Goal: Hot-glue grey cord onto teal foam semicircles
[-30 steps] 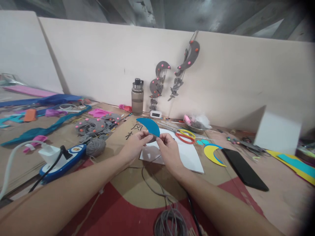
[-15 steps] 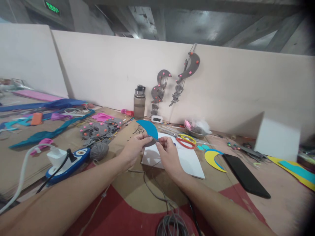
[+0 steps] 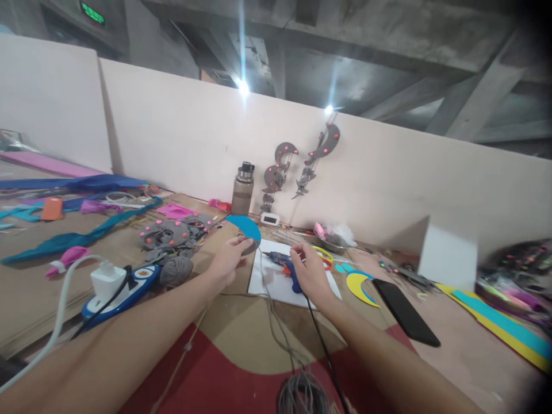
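Observation:
My left hand (image 3: 229,259) pinches the lower edge of a blue crescent (image 3: 245,226) with a grey crescent layer (image 3: 251,246) against it. A grey cord (image 3: 271,299) runs from these pieces toward a coil (image 3: 303,395) at the front. A dark blue glue gun (image 3: 280,261) lies on a white board (image 3: 265,282), nozzle to the left. Over its rear end hovers my right hand (image 3: 311,273), fingers curved and apart, next to the handle; no firm grip shows. Its black cable (image 3: 321,339) passes under my right wrist.
To the right lie a yellow crescent (image 3: 360,289) and a black phone (image 3: 405,312). Scissors (image 3: 326,259) rest behind my right hand. A bottle (image 3: 242,192) stands by the wall. Left are a grey yarn ball (image 3: 176,270) and a power strip (image 3: 123,296) with plugs.
My right hand has let go of the crescent pieces and moved right to the glue gun, which now shows. My left hand has shifted left with the crescents. The view has tilted and turned.

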Action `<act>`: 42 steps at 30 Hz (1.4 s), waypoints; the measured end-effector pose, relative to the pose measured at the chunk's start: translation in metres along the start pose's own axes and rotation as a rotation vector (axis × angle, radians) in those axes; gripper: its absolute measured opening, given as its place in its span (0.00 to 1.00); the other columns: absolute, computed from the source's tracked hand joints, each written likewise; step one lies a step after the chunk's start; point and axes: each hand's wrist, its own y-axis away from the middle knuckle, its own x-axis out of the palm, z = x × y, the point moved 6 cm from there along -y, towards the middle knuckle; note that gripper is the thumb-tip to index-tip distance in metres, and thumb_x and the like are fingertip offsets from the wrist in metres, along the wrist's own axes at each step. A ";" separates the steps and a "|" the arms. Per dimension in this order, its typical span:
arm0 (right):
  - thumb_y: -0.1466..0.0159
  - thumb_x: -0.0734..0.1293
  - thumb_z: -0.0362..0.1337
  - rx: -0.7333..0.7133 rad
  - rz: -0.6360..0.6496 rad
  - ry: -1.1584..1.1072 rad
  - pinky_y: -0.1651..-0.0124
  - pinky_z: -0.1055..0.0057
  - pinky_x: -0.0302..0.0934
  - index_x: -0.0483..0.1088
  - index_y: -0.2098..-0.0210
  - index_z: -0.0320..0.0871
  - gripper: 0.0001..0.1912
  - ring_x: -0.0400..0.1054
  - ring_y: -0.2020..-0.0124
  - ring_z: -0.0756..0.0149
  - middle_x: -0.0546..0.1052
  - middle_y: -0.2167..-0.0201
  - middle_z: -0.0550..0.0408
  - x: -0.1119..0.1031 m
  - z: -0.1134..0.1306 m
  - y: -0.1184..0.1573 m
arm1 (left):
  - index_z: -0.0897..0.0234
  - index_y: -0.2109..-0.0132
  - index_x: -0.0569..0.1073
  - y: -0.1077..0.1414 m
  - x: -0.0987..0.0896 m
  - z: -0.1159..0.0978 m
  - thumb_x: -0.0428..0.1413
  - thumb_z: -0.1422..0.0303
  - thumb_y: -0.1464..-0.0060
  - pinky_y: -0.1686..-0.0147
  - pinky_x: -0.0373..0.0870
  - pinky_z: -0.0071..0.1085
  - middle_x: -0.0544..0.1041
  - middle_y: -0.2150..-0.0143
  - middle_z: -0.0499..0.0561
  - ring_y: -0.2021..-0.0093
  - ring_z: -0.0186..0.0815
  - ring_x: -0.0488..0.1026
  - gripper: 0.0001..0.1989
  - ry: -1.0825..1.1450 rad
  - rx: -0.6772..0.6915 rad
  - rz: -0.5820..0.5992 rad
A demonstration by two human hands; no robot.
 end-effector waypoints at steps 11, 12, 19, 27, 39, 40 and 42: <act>0.57 0.71 0.35 0.327 0.134 0.162 0.73 0.70 0.52 0.61 0.83 0.45 0.12 0.65 0.78 0.64 0.68 0.84 0.56 0.010 -0.039 0.012 | 0.62 0.63 0.75 0.005 0.005 0.003 0.64 0.58 0.63 0.77 0.60 0.21 0.77 0.61 0.51 0.65 0.31 0.70 0.19 0.032 0.003 0.056; 0.58 0.70 0.33 0.358 0.140 0.149 0.74 0.71 0.52 0.61 0.84 0.45 0.11 0.64 0.79 0.65 0.67 0.85 0.58 0.010 -0.040 0.010 | 0.62 0.63 0.75 0.005 0.004 0.004 0.64 0.59 0.63 0.77 0.60 0.21 0.77 0.61 0.51 0.65 0.30 0.70 0.19 0.038 0.001 0.056; 0.48 0.60 0.34 0.358 0.039 0.055 0.74 0.71 0.57 0.66 0.64 0.42 0.11 0.65 0.78 0.65 0.71 0.80 0.58 -0.006 -0.021 0.000 | 0.64 0.62 0.76 0.002 0.004 0.006 0.64 0.59 0.63 0.78 0.59 0.22 0.76 0.61 0.53 0.69 0.29 0.68 0.20 0.033 -0.006 0.043; 0.43 0.60 0.35 0.038 0.119 -0.388 0.68 0.71 0.62 0.63 0.57 0.42 0.14 0.67 0.71 0.69 0.74 0.61 0.52 0.006 0.040 0.011 | 0.65 0.64 0.77 -0.004 -0.004 0.010 0.62 0.59 0.62 0.83 0.51 0.22 0.77 0.67 0.53 0.76 0.28 0.66 0.17 -0.077 0.040 -0.041; 0.38 0.61 0.43 0.053 0.148 -0.263 0.57 0.64 0.59 0.66 0.55 0.42 0.15 0.67 0.63 0.61 0.75 0.62 0.51 0.028 0.004 0.028 | 0.67 0.71 0.75 -0.003 -0.001 0.004 0.62 0.58 0.63 0.85 0.50 0.24 0.74 0.74 0.49 0.82 0.25 0.59 0.16 -0.274 0.073 -0.004; 0.38 0.60 0.42 0.045 0.156 -0.258 0.57 0.64 0.59 0.66 0.55 0.42 0.15 0.67 0.62 0.61 0.75 0.62 0.51 0.027 0.005 0.028 | 0.67 0.70 0.75 -0.003 0.000 0.004 0.62 0.58 0.63 0.85 0.50 0.24 0.75 0.74 0.50 0.82 0.25 0.60 0.16 -0.286 0.076 0.005; 0.38 0.60 0.42 0.031 0.171 -0.240 0.57 0.64 0.59 0.66 0.54 0.42 0.15 0.67 0.61 0.60 0.75 0.61 0.50 0.027 0.008 0.029 | 0.67 0.69 0.76 -0.003 0.002 0.005 0.62 0.58 0.62 0.85 0.50 0.24 0.75 0.73 0.51 0.82 0.26 0.60 0.16 -0.288 0.077 0.034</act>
